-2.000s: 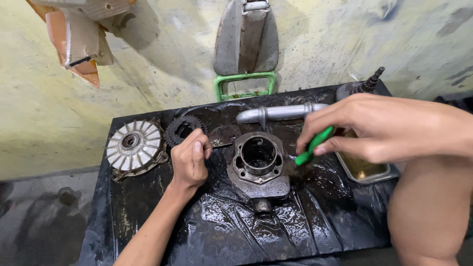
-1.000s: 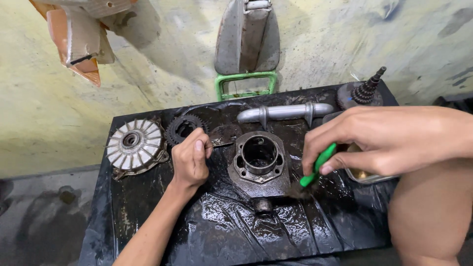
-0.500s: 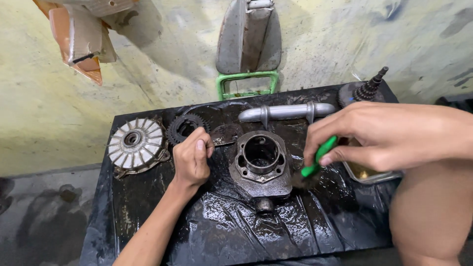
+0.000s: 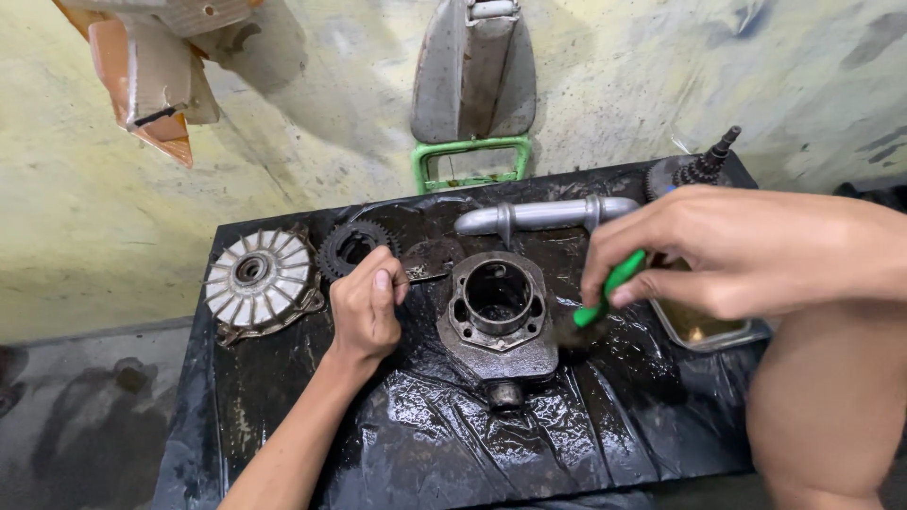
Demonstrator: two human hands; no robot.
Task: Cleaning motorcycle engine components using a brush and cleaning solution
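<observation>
A dirty grey engine cylinder (image 4: 499, 316) with a round bore stands on an oily black plastic sheet (image 4: 406, 434). My right hand (image 4: 727, 247) grips a green-handled brush (image 4: 609, 286) whose dark bristle end rests by the cylinder's right side. To the cylinder's left, my left hand (image 4: 367, 304) is closed on a thin metal piece (image 4: 427, 277) that points toward the cylinder; what the piece is I cannot tell.
A finned silver flywheel (image 4: 258, 279) and a dark toothed gear (image 4: 350, 247) lie at the left. A grey metal pipe (image 4: 543, 215) lies behind the cylinder. A metal tray of yellowish liquid (image 4: 704, 328) sits under my right hand, a threaded shaft (image 4: 709, 159) behind it. My bare knee (image 4: 827, 406) is at the right.
My right hand has shifted the green brush back and forth beside the cylinder's right side. My left hand has stayed in place.
</observation>
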